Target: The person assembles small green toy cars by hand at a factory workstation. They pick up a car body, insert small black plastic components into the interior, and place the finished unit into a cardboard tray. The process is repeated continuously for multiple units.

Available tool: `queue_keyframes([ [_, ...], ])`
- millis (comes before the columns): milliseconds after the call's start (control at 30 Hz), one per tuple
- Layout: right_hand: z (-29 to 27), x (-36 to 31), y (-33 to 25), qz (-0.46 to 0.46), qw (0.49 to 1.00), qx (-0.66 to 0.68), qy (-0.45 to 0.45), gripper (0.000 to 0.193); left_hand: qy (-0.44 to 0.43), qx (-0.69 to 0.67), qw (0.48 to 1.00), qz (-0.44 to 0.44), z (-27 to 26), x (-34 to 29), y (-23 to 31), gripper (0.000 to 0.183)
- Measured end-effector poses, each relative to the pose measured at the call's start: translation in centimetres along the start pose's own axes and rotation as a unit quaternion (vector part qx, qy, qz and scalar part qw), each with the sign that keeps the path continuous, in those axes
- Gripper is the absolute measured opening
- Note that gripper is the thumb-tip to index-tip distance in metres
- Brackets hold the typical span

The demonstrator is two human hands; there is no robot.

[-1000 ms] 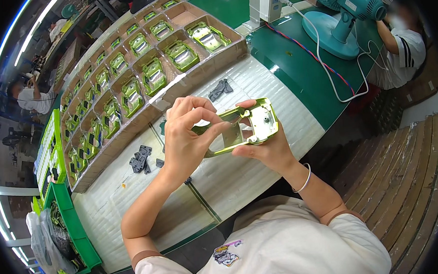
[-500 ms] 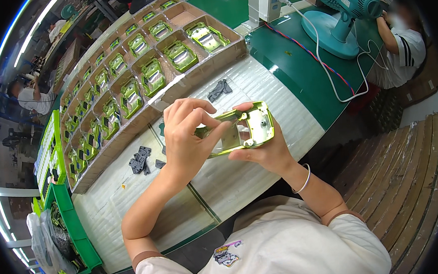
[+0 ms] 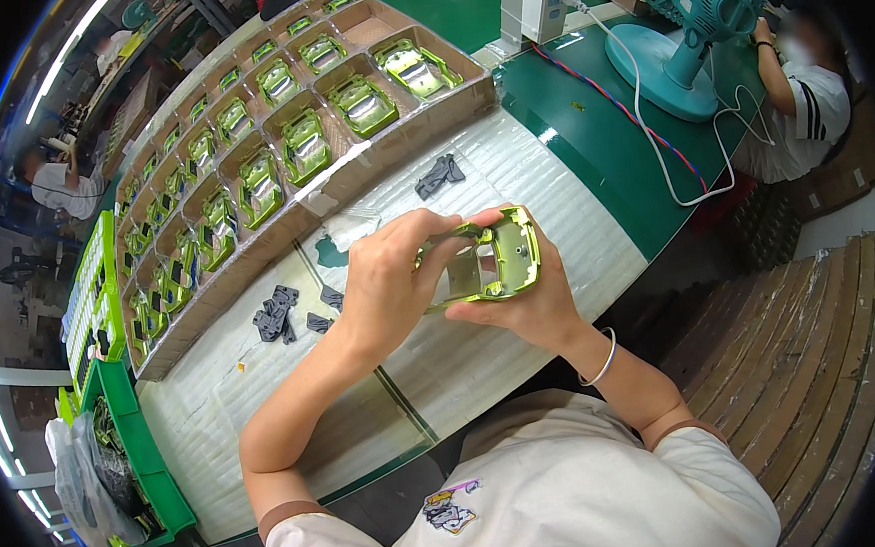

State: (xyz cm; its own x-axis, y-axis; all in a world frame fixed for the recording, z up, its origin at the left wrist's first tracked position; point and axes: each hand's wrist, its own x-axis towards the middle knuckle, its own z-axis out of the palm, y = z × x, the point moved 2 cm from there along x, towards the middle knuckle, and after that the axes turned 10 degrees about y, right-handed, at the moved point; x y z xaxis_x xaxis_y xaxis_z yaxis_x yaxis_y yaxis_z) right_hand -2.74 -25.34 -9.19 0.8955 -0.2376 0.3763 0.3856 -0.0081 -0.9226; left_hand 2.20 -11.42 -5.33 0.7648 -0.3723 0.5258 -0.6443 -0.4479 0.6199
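Observation:
A lime-green toy car body shell (image 3: 517, 259) is held above the table, its hollow inside toward me, with a clear window piece (image 3: 466, 275) in it. My right hand (image 3: 545, 312) grips the shell's right end, thumb below and fingers behind. My left hand (image 3: 388, 277) is closed at the shell's left part, fingertips pressed together at its edge; what they pinch is hidden. Dark grey plastic parts (image 3: 278, 313) lie in a pile left of my left hand, with smaller grey pieces (image 3: 318, 323) beside it. More grey parts (image 3: 439, 176) lie beyond the shell.
A divided cardboard tray (image 3: 351, 173) with several green shells spans the far left. A green bin (image 3: 153, 461) with plastic bags stands at the left. At the far right are a teal fan (image 3: 660, 69), a power strip (image 3: 553, 1), loose cables (image 3: 639, 126) and another person (image 3: 798, 101).
The shell has tilted in my hands, showing more of its inner end wall. My left hand has lowered and moved slightly right, its fingers drawing closer together at the shell.

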Motion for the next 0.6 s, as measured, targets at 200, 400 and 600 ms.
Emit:
queue_keyframes([
  [200, 0.3, 0.4, -0.7, -0.08, 0.996, -0.015, -0.041, 0.07, -0.017, 0.021, 0.994, 0.102, -0.5, 1.0, 0.5, 0.031],
  [400, 0.0, 0.4, -0.3, 0.002, 0.99, 0.135, -0.049, 0.083, 0.07, 0.041, 0.992, 0.098, -1.3, 0.9, 0.4, 0.029],
  [600, -0.4, 0.3, -0.5, 0.013, 0.99, 0.035, -0.135, 0.091, 0.061, -0.141, 0.988, 0.003, -1.0, 0.2, -0.4, 0.02],
])
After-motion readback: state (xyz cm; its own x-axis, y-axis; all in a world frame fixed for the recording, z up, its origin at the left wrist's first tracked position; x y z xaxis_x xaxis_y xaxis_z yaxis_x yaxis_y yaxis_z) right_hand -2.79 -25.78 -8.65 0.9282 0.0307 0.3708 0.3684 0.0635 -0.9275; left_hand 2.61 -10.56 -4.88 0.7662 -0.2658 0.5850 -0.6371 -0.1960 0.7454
